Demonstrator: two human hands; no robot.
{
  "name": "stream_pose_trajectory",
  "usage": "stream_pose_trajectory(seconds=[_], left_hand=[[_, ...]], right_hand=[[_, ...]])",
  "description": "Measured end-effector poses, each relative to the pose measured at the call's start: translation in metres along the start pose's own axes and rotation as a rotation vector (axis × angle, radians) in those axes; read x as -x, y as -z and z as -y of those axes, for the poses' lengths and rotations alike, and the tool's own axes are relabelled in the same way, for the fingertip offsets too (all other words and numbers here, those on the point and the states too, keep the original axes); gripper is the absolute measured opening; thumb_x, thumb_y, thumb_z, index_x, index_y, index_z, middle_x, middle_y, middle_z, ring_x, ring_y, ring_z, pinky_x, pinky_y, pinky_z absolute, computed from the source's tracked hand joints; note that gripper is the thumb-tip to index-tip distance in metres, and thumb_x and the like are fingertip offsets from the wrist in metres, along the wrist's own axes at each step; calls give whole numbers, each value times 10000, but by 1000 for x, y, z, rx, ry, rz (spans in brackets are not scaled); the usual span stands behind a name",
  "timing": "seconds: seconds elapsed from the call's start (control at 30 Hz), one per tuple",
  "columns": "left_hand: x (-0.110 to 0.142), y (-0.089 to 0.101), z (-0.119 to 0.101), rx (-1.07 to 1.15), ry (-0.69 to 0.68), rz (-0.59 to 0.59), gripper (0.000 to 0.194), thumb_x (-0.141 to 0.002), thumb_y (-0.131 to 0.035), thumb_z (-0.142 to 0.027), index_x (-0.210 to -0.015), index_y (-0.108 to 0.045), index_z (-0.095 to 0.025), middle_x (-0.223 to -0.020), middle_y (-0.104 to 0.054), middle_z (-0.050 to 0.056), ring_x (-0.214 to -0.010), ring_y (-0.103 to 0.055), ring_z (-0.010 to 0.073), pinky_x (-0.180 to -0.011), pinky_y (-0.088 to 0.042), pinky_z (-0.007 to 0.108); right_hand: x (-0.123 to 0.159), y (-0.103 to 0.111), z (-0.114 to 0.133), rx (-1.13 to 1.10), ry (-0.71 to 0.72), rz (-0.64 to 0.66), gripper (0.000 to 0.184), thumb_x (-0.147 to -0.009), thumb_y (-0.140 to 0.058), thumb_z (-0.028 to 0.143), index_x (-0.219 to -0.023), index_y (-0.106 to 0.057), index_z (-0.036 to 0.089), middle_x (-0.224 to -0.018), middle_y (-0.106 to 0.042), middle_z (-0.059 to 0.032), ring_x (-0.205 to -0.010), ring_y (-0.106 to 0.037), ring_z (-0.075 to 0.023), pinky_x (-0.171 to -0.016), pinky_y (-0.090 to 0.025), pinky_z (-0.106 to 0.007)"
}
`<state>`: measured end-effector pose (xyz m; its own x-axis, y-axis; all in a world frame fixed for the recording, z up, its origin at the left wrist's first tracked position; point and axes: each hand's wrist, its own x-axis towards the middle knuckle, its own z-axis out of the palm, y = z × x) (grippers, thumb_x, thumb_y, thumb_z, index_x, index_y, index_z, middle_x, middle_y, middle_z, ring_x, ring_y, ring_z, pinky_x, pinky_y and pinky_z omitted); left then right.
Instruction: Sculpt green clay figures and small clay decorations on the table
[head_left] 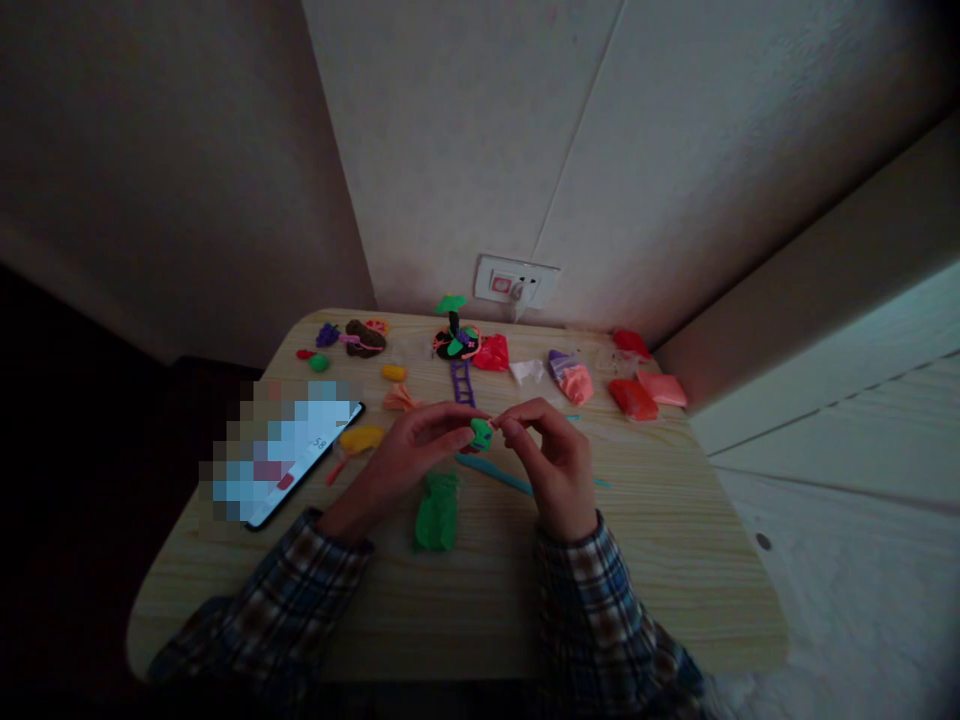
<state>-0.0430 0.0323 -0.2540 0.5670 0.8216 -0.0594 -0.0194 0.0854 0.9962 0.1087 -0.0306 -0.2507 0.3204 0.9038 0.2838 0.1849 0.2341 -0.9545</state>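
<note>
Between the fingertips of my left hand [424, 445] is a small green clay piece [481, 434] with dark purple marks on it. My right hand [555, 460] pinches at the upper right side of that piece; a thin pinkish bit shows at its fingertips, too small to name. Both hands are above the middle of the table. Under them lies a teal clay tool [496, 472], partly hidden by the right hand. A green packet of clay [436, 512] rests just below my left hand.
A lit phone [307, 460] lies at the left. Behind the hands stand a clay tree model [454, 340] and a purple clay ladder [463, 384]. Clay packets [634, 398] lie at the back right, below a wall socket [516, 282] with a plug. A yellow clay piece [361, 440] is near my left wrist.
</note>
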Motion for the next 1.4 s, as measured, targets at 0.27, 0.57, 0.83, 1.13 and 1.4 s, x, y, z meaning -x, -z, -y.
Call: stream_pose_trajectory(seconds=[0.27,0.57,0.83,1.13,1.4], left_hand=[[0,0,1,71,50,-39,297,-738,-720,-377,-953,-708,-173,-987,-735,65,-843,-688,201,-792,-549,315],[0,0,1,85,0,-42,235,-748,-712,-328,-935,-713,-184,-990,-731,50,-956,-660,211,-874,-509,314],[1,0,0,72,11,-24,266,-744,-718,-373,-929,-702,-181,-959,-720,53,-951,-643,214,-852,-499,308],[4,-1,3,217,46,38,314,-751,-720,-439,-913,-727,-171,-955,-719,61,-954,-644,215,-867,-482,301],[6,0,4,430,119,188,271,-734,-752,-410,-863,-742,-172,-906,-724,54,-851,-658,176,-810,-513,279]], right_hand=[[-1,5,-4,-27,-65,-47,76,-813,-637,306,-808,-636,230,-733,-614,6,-716,-561,-158,-712,-451,-320],[1,-2,-10,52,63,212,413,-742,-736,219,-1115,-564,262,-930,-565,-2,-809,-519,-162,-785,-451,-332],[-1,1,-8,119,123,201,239,-786,-686,212,-1001,-593,256,-846,-534,5,-783,-499,-168,-748,-425,-329],[0,0,-11,23,114,189,243,-777,-702,213,-983,-576,245,-895,-544,3,-795,-493,-156,-743,-421,-312],[0,1,-12,5,138,234,229,-780,-690,265,-979,-576,262,-943,-553,-19,-907,-521,-195,-794,-429,-357]])
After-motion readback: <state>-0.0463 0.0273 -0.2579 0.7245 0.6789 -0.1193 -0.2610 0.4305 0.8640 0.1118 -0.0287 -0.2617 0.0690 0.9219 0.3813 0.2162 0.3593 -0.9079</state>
